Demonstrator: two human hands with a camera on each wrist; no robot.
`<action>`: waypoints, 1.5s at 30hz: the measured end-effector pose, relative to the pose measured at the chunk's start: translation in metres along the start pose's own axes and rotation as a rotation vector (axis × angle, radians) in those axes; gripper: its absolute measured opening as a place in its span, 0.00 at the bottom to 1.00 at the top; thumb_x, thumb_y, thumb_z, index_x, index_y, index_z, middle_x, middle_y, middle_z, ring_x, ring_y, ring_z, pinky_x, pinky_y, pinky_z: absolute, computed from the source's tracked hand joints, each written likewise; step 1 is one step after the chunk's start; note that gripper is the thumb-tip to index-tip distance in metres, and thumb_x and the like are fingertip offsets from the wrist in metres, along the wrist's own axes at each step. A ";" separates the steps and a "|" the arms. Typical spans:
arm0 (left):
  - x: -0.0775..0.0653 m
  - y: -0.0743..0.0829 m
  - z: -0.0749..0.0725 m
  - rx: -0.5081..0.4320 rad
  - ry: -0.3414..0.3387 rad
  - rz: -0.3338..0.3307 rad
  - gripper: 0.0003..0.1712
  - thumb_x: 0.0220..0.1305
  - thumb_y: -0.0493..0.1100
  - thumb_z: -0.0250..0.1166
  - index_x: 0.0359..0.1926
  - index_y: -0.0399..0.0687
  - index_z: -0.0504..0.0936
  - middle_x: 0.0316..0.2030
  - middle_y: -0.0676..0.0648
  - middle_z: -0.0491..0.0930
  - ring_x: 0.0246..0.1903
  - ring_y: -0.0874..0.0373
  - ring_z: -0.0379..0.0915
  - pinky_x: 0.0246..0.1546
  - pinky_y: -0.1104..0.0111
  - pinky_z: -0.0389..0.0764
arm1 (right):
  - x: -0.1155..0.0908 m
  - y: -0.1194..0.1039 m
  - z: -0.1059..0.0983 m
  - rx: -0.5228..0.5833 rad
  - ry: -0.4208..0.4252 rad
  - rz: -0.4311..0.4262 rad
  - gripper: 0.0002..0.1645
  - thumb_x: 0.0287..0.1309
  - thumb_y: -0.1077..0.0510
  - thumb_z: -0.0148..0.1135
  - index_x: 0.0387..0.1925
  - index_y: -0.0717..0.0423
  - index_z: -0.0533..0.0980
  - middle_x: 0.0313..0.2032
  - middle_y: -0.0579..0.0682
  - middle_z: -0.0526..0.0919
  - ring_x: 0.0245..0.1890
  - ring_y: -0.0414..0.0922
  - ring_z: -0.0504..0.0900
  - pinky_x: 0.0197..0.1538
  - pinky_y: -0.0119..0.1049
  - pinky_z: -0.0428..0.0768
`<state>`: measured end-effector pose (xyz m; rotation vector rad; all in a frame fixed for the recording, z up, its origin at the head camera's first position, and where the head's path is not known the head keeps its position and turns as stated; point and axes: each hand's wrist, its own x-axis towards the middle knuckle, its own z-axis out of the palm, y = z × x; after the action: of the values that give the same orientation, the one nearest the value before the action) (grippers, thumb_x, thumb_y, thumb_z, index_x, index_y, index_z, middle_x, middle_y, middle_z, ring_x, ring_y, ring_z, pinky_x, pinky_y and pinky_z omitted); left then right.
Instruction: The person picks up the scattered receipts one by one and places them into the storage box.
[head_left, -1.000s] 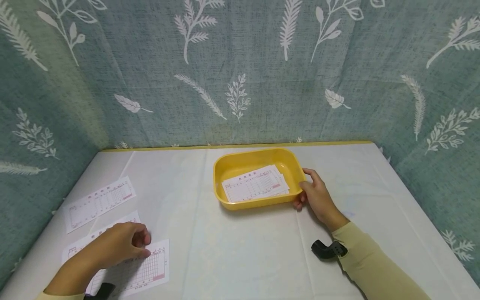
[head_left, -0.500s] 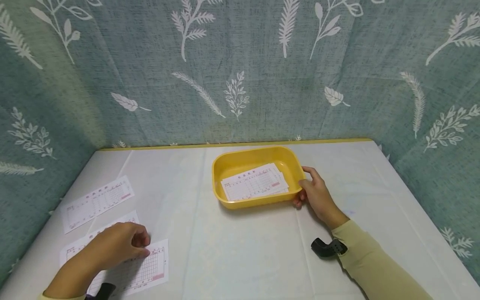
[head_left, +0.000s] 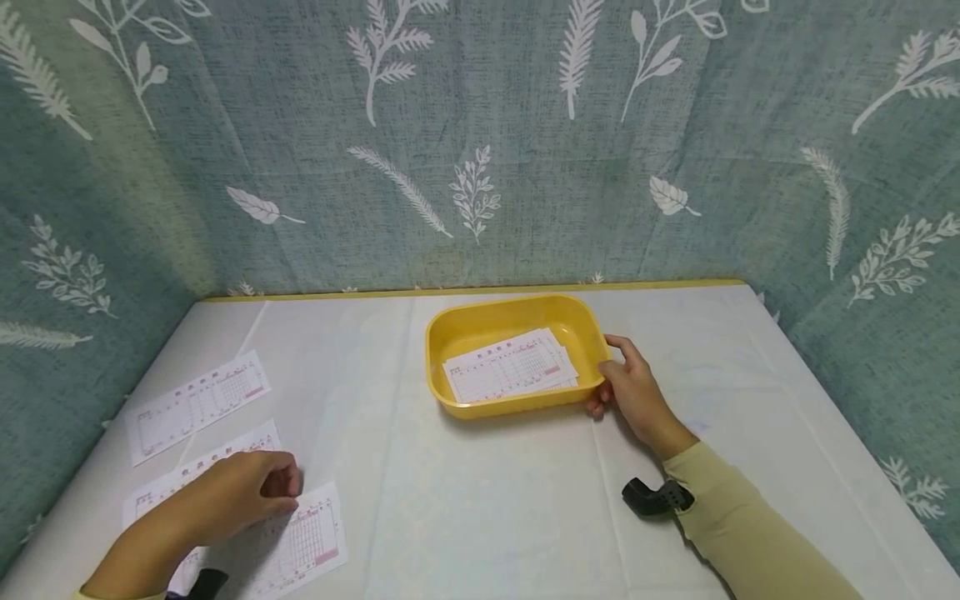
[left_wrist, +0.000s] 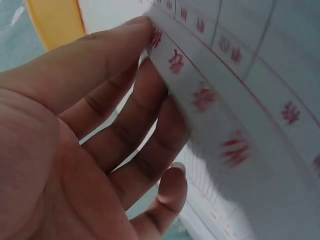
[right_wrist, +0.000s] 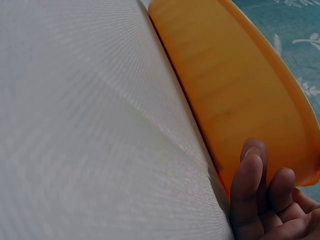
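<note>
At the front left, my left hand [head_left: 225, 496] pinches the upper edge of a white printed receipt slip [head_left: 318, 533]. In the left wrist view the thumb [left_wrist: 127, 37] lies on the edge of that slip [left_wrist: 260, 105], with the other fingers behind it. A second slip [head_left: 255, 438] lies partly under the hand, and a third [head_left: 201, 404] lies farther back. My right hand [head_left: 636, 396] grips the right end of a shallow yellow plastic tray [head_left: 480, 318]. In the right wrist view its fingertips touch the tray's outer wall [right_wrist: 220, 80]. Several receipt slips [head_left: 510, 367] lie inside the tray.
A white cloth [head_left: 480, 500] covers the table, with a yellow strip [head_left: 337, 293] along its back edge. Green leaf-patterned curtains [head_left: 480, 125] stand behind and at both sides. A black wrist mount [head_left: 656, 498] sits at my right wrist.
The slip under my left hand has turned slightly, its right end shifting right and toward me. My left hand has sunk a little. The right hand and the tray stay in place.
</note>
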<state>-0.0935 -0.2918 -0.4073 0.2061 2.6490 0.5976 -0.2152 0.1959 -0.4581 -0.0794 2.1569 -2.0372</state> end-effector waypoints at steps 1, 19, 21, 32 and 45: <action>0.000 0.000 0.000 -0.024 -0.012 0.003 0.12 0.56 0.42 0.73 0.32 0.54 0.75 0.24 0.54 0.72 0.24 0.65 0.66 0.25 0.71 0.68 | 0.000 0.000 0.000 0.000 0.001 -0.002 0.31 0.70 0.64 0.42 0.72 0.58 0.53 0.16 0.48 0.69 0.15 0.45 0.78 0.24 0.37 0.81; 0.009 0.008 -0.006 -0.039 -0.021 -0.044 0.04 0.59 0.40 0.72 0.33 0.49 0.84 0.28 0.54 0.79 0.30 0.62 0.72 0.30 0.73 0.74 | 0.002 0.003 -0.001 -0.011 0.011 0.005 0.30 0.71 0.62 0.42 0.71 0.56 0.54 0.16 0.48 0.70 0.15 0.45 0.78 0.24 0.37 0.81; 0.010 0.009 -0.006 -0.044 -0.023 0.002 0.04 0.60 0.40 0.71 0.32 0.50 0.83 0.27 0.55 0.79 0.28 0.64 0.71 0.30 0.73 0.73 | 0.001 0.004 -0.001 -0.017 0.011 0.012 0.30 0.71 0.62 0.42 0.72 0.57 0.54 0.16 0.48 0.70 0.15 0.45 0.78 0.25 0.37 0.81; 0.021 0.025 -0.003 -0.037 0.065 0.104 0.06 0.65 0.41 0.66 0.33 0.53 0.77 0.26 0.56 0.73 0.28 0.66 0.66 0.27 0.73 0.70 | 0.002 0.006 -0.001 -0.004 0.010 0.008 0.29 0.70 0.63 0.42 0.71 0.56 0.55 0.15 0.48 0.69 0.15 0.45 0.78 0.24 0.37 0.80; 0.034 0.038 -0.003 -0.054 0.100 0.166 0.01 0.71 0.40 0.60 0.41 0.50 0.78 0.29 0.57 0.77 0.28 0.68 0.69 0.28 0.73 0.73 | 0.002 0.003 -0.001 -0.017 0.020 0.010 0.29 0.70 0.61 0.42 0.71 0.53 0.55 0.15 0.48 0.69 0.14 0.46 0.77 0.24 0.37 0.81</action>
<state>-0.1241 -0.2507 -0.4001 0.3923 2.7256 0.7504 -0.2174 0.1971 -0.4616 -0.0508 2.1824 -2.0228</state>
